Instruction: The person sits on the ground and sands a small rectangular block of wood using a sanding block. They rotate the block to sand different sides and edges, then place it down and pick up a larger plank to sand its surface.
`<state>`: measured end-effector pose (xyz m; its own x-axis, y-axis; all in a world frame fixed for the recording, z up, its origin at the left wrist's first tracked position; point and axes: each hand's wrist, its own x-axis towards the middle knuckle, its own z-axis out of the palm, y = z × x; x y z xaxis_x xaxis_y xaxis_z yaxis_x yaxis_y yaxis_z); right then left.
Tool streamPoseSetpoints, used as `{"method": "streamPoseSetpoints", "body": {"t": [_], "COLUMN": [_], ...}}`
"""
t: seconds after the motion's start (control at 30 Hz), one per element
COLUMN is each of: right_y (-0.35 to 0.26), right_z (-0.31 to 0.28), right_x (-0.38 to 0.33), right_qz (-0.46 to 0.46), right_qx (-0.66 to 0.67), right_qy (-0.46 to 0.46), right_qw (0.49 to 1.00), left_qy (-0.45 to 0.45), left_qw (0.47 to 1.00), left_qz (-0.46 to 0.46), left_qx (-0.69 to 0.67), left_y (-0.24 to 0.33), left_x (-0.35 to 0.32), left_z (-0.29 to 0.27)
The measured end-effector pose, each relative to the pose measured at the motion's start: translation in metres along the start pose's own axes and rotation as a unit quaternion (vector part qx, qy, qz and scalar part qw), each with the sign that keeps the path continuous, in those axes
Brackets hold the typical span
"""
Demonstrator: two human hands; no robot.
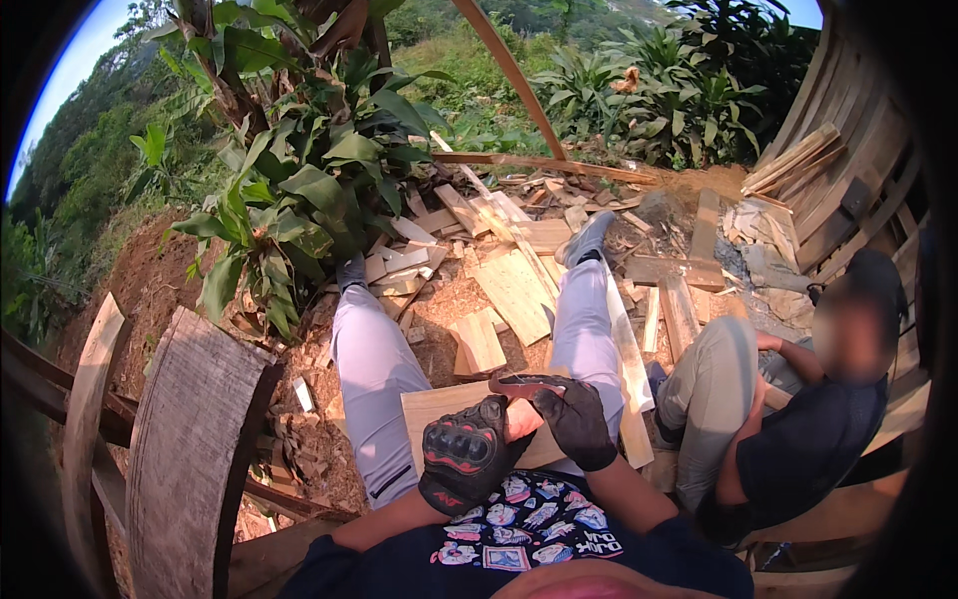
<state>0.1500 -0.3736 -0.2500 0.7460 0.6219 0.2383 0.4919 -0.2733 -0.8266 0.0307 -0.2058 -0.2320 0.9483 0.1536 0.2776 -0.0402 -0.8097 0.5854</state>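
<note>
My left hand (465, 454), in a black glove with hard knuckle pads, is closed in front of my belly. Bare skin shows at its finger end. Meeting it is my right hand (577, 417), also in a black glove, its fingers bent in. A narrow, curved, reddish-brown piece (527, 383) shows along the top where the hands meet; what it is I cannot make out. Across my lap, under the hands, lies a pale wooden board (431, 407), partly covered by them.
Wood offcuts (479, 341) and long planks (631, 371) litter the ground around my legs. A seated person (813, 429) is close on my right. Weathered boards (190, 449) stand at left; a leafy plant (309, 205) grows ahead. A plank wall (848, 170) rises at far right.
</note>
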Motion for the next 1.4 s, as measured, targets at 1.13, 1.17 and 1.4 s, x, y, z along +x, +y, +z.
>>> {"method": "streamPoseSetpoints", "body": {"t": [1.13, 1.17, 1.4], "right_y": [0.005, 0.004, 0.084], "right_z": [0.004, 0.002, 0.006], "right_x": [0.028, 0.035, 0.029], "right_qz": [-0.054, -0.099, -0.123], "right_qx": [-0.028, -0.032, -0.103], "right_qy": [0.097, 0.134, 0.139], "right_qw": [0.993, 0.986, 0.977], "left_qy": [0.077, 0.096, 0.044], "left_qw": [0.99, 0.987, 0.994], "left_qz": [0.12, 0.124, 0.085], "left_qx": [-0.009, 0.036, 0.06], "left_y": [-0.036, -0.037, -0.036], "left_x": [0.041, 0.045, 0.056], "left_z": [0.029, 0.033, 0.063]}}
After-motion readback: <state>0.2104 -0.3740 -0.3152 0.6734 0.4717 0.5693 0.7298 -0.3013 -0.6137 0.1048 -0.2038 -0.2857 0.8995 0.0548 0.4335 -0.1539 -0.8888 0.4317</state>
